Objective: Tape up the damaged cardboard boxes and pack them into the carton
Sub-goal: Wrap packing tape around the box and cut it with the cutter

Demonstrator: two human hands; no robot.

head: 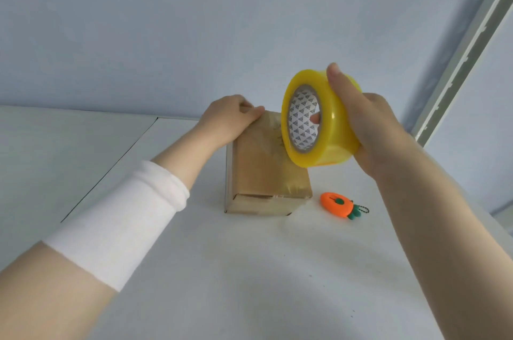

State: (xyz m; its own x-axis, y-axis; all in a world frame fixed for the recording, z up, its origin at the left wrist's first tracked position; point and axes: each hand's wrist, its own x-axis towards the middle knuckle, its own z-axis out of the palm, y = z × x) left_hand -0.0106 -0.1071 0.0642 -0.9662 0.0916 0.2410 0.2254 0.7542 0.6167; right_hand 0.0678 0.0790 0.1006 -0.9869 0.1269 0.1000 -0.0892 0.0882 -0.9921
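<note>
Taping in progress: left hand (227, 115) grips the far end of the cardboard box (263, 173) on the table (249, 270), right hand (372, 128) clasps the tape roll (319, 120) above it; cutting the strip likely follows.

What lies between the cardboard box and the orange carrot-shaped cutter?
Only bare white tabletop, in the head view. The tape roll in the right hand hangs above the cardboard box, not in that gap.

The tape roll (322, 117) is yellow, its core printed with dark triangles on white. The cardboard box (263, 173) is brown. An orange carrot-shaped cutter (337, 205) has green leaves
</note>
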